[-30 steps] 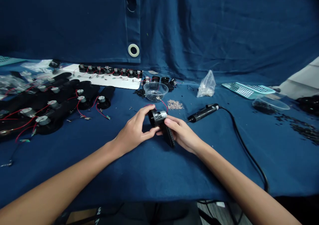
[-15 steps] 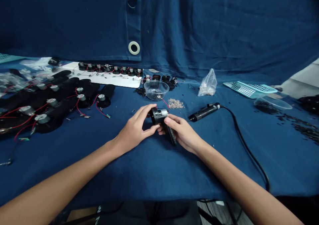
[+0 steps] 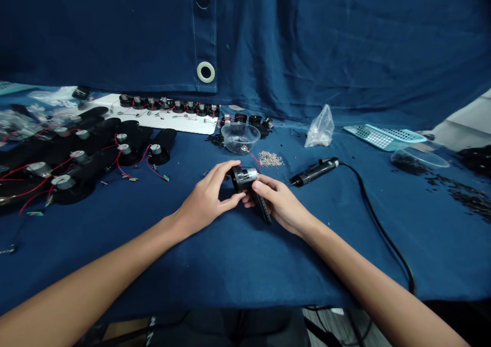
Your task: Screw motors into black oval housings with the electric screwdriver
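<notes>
Motor unit [image 3: 245, 177] sits between both hands above the blue cloth [image 3: 238, 265], its black bar [image 3: 263, 208] angling down-right toward the person. Left hand [image 3: 205, 196] wraps the dark end, fingers spread wide; right hand [image 3: 278, 198] pinches narrow, nearer the bar.

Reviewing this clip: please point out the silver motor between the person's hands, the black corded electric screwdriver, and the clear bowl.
Silver motor [image 3: 248, 173]: head view, on its metal casing.
Electric screwdriver [image 3: 314, 173]: head view, on its black body.
Clear bowl [image 3: 222, 138]: head view, on its left rim.
</notes>
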Motion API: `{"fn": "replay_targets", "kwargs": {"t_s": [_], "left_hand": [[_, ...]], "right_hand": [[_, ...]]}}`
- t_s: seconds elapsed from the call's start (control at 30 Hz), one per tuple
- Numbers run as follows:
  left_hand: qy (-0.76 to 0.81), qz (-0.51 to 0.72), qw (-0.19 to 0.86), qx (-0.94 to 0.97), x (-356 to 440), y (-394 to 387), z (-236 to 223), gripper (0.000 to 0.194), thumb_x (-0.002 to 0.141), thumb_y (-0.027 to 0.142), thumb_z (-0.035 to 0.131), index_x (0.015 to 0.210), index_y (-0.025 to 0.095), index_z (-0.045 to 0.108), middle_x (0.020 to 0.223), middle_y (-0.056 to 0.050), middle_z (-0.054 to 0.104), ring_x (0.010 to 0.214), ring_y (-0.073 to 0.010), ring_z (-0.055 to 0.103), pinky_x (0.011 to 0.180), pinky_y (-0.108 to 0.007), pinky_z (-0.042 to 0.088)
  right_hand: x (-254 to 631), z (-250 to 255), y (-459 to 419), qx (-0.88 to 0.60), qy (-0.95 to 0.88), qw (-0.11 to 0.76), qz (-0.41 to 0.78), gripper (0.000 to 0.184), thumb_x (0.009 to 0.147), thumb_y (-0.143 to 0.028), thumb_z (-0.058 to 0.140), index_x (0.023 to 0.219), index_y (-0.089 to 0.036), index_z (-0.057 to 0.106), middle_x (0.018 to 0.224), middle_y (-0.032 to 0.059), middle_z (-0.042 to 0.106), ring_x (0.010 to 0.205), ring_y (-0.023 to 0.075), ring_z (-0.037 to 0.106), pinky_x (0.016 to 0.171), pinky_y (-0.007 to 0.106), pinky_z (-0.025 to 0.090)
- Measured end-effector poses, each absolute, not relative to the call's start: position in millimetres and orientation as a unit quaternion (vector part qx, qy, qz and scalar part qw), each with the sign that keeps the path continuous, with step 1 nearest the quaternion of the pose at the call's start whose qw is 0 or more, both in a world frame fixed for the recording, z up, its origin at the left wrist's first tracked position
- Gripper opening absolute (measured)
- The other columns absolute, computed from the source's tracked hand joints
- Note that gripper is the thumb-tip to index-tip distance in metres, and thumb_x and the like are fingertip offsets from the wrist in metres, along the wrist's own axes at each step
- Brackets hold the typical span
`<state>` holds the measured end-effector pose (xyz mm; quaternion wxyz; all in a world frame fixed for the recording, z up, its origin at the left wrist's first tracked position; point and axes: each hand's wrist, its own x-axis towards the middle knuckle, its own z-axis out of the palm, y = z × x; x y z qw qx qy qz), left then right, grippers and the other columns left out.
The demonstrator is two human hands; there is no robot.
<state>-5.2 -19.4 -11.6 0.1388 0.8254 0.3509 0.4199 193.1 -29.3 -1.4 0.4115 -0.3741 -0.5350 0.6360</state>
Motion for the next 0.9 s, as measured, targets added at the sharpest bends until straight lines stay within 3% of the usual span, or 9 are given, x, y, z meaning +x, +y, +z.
{"fn": "replay_targets", "kwargs": {"t_s": [0.2, 0.37, 0.73, 0.9], "left_hand": [[0.351, 0.411, 0.118, 0.833, -6.5, -18.4, -10.3, 0.055, 0.085, 0.025, 0.063, 0.133, 0.022, 0.038, 0.131, -0.009, 0.053, 0.116, -0.0222, 0.055, 0.101, -0.039, 0.047], [0.351, 0.407, 0.090, 0.838, -7.7, -16.5, -11.4, 0.056, 0.085, 0.024, 0.064, 0.134, 0.022, 0.037, 0.132, -0.010, 0.053, 0.121, -0.0234, 0.053, 0.104, -0.042, 0.044], [0.310, 0.437, 0.108, 0.837, -6.2, -17.8, -12.4, 0.057, 0.086, 0.015, 0.058, 0.137, 0.023, 0.033, 0.138, -0.010, 0.045, 0.131, -0.0228, 0.043, 0.109, -0.043, 0.041], [0.326, 0.448, 0.162, 0.817, -6.7, -16.3, -16.6, 0.062, 0.084, 0.013, 0.059, 0.138, 0.025, 0.031, 0.143, -0.010, 0.042, 0.131, -0.0230, 0.045, 0.110, -0.043, 0.042]], "right_hand": [[192.0, -1.3, -29.3, -0.374, -0.546, 0.417, 0.623, 0.035, 0.080, -0.042, 0.067, 0.102, -0.016, 0.059, 0.086, 0.0047, 0.061, 0.078, 0.0137, 0.059, 0.076, 0.030, 0.050], [190.7, -2.6, -29.7, -0.422, -0.605, 0.426, 0.525, 0.039, 0.076, -0.044, 0.070, 0.103, -0.021, 0.053, 0.086, 0.0011, 0.059, 0.076, 0.0139, 0.056, 0.075, 0.032, 0.047], [189.1, -0.1, -33.2, -0.415, -0.638, 0.427, 0.488, 0.049, 0.077, -0.042, 0.069, 0.118, -0.022, 0.049, 0.114, 0.0064, 0.058, 0.107, 0.0192, 0.054, 0.098, 0.038, 0.041], [190.4, -0.4, -33.4, -0.412, -0.646, 0.414, 0.491, 0.056, 0.077, -0.040, 0.071, 0.123, -0.025, 0.044, 0.125, 0.0064, 0.056, 0.117, 0.0200, 0.051, 0.099, 0.037, 0.040]]}}
